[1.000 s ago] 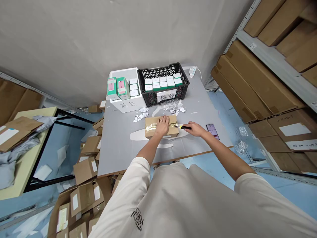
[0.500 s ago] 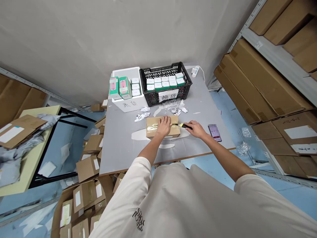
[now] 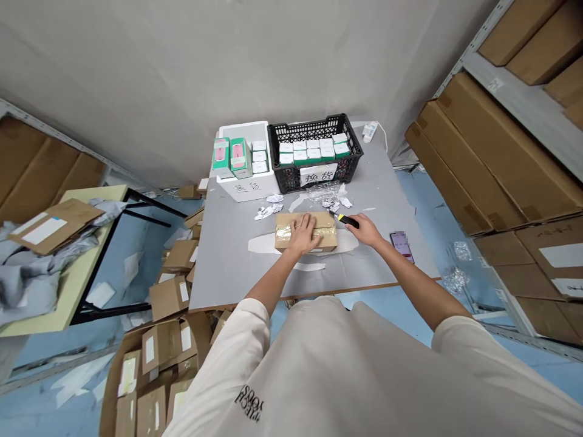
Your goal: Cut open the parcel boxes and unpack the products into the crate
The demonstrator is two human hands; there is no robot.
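Observation:
A taped cardboard parcel (image 3: pixel 282 233) lies flat on the grey table (image 3: pixel 228 267), with clear tape across its top. My left hand (image 3: pixel 302 235) presses flat on the parcel, fingers spread, and covers its middle. My right hand (image 3: pixel 365 230) grips a yellow and black box cutter (image 3: pixel 348 221). The cutter's tip is at the parcel's far right corner, and I cannot tell whether it touches the cardboard.
A black plastic crate (image 3: pixel 291 179) of green and white boxes and a white foam box (image 3: pixel 246 189) stand at the table's far end. Paper scraps and plastic wrap (image 3: pixel 319 192) lie near the parcel. A phone (image 3: pixel 401 247) lies right of my right hand.
The cutter and my right hand have moved right along the parcel's top, and the tip has come to its far right corner. My left hand stays on the parcel.

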